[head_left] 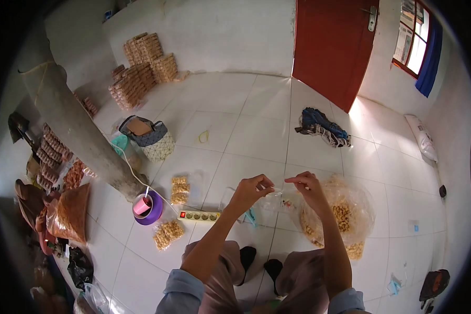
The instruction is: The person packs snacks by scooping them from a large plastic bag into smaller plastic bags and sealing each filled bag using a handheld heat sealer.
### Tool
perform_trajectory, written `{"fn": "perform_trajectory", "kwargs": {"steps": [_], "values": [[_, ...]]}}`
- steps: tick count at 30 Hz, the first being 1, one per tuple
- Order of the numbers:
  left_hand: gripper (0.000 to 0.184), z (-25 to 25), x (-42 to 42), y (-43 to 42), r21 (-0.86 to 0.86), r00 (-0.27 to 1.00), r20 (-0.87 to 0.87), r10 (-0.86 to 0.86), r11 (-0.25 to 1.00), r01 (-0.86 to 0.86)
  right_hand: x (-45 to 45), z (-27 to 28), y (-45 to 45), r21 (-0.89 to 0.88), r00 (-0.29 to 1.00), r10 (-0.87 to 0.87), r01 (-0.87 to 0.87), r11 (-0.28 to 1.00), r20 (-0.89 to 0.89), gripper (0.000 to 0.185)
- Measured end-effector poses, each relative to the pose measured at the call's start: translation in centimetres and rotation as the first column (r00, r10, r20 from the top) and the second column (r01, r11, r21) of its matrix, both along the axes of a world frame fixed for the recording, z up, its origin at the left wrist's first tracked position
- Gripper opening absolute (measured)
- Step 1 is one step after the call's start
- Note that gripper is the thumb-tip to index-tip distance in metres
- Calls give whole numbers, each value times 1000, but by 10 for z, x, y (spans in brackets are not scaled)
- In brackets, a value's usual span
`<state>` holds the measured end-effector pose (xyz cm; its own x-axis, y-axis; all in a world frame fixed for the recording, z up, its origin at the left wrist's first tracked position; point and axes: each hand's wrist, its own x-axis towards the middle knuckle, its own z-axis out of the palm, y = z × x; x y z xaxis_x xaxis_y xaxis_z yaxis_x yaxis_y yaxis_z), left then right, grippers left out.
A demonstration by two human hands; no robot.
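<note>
In front of me a small clear plastic bag [271,202] hangs between my hands, thin and hard to make out against the white tiles. My left hand [252,192] is closed, thumb and fingertips pinching its upper edge. My right hand [310,191] grips the other side, with the index finger pointing towards the left hand. Just beyond and below my right wrist, a large clear plastic sack [362,201] holds golden snack pieces [341,215]. A turquoise tool or strip [251,216] lies under the hands; its kind cannot be told.
Left of my legs are a power strip [199,216], a filled snack bag [168,235], small filled packs [180,189] and a purple container [149,211] with a pink cup. A pillar [81,112] leans nearby. Cloth [323,127] lies before the red door [332,49].
</note>
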<state>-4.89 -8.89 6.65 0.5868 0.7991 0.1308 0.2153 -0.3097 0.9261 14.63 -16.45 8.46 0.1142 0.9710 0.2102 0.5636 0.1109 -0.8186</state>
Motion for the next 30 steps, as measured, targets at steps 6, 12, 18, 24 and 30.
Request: {"fn": "perform_trajectory", "kwargs": {"steps": [6,12,18,24,30], "values": [[19,2,-3,-6,183,990,-137,-20,982,45,0,-1,0,-21,902,161,-184,983,-400,22],[21,2,-1,-6,192,983,-136,-122,970,147,3,-7,0,-75,808,144,-226,971,-571,24],[22,0,-14,4,25,990,-39,-139,990,140,13,3,-5,-97,794,121,-221,971,-595,24],[16,2,-29,17,-85,997,-71,-38,996,32,27,8,-8,-124,772,51,-166,978,-633,25],[17,6,-32,9,-90,999,39,-25,996,28,25,7,-5,-136,769,34,-156,978,-639,25]]}}
